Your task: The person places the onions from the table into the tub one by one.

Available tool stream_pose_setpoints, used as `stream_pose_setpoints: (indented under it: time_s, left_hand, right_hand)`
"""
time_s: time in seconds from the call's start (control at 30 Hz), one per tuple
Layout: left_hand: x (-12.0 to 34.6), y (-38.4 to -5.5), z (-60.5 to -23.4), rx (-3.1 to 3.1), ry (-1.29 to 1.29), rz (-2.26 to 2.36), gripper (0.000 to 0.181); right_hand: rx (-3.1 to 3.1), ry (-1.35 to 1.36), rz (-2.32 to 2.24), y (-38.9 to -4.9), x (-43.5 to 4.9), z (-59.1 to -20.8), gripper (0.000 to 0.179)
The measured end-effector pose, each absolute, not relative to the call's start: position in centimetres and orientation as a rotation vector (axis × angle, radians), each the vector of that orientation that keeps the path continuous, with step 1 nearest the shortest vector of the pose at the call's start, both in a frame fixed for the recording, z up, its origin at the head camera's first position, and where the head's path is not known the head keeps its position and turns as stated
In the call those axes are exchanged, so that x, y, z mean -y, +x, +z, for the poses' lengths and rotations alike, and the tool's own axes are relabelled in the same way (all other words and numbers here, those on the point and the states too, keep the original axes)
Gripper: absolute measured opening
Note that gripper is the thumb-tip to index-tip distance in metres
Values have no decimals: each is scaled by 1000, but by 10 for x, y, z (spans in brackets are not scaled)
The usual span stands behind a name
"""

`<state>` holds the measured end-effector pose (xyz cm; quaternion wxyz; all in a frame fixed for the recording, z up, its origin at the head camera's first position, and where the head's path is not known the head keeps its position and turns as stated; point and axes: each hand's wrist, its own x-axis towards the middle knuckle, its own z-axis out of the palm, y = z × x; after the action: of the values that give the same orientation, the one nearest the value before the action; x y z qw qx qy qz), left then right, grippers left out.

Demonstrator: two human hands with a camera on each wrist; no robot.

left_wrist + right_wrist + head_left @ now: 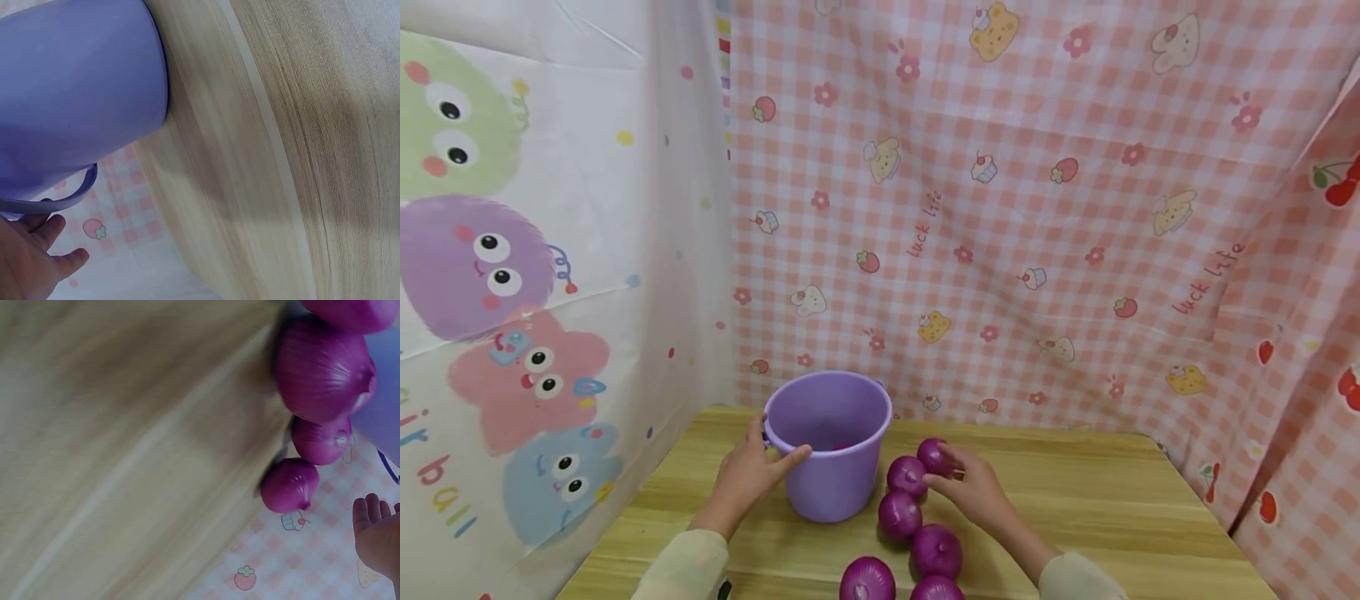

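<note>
A purple bucket (835, 492) stands upright on the table, and a bit of magenta shows inside it. My left hand (748, 475) holds the bucket at its left side, thumb along the front rim. In the left wrist view the left hand's fingers (47, 234) are at the bucket's handle (62, 201). To the right of the bucket, several red onions form a crooked row, from the back onion (931, 455) to the front onion (937, 588). My right hand (973, 490) is beside the two rearmost onions, fingers extended and loosely bent, holding nothing.
Another red onion (867, 578) lies near the front edge, left of the row. The wood-grain table (1075, 492) extends to the right. A pink checked curtain (1000, 275) hangs behind it, and a white printed curtain (670, 250) on the left.
</note>
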<state>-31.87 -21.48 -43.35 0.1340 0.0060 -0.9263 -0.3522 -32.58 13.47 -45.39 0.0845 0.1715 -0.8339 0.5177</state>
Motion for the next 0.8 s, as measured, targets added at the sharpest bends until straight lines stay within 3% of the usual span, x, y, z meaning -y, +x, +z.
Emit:
stream_pose_setpoints:
  time_s: [0.8]
  left_hand:
    - [216,-321,-434,2693,12,-1016,122]
  right_hand:
    - [2601,815,1547,-261,-190,-488,55]
